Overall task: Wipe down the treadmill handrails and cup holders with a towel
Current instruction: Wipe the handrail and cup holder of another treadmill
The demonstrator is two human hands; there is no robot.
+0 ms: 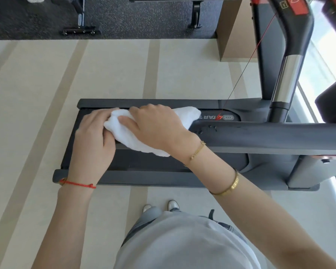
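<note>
Your white towel (132, 136) is draped over the end of the dark padded handrail (260, 134). Your right hand (155, 127) curls its fingers around the towel on the rail, and your left hand (93, 140) grips the towel's bunched end beside it. Below lies the treadmill deck (163, 179).
</note>
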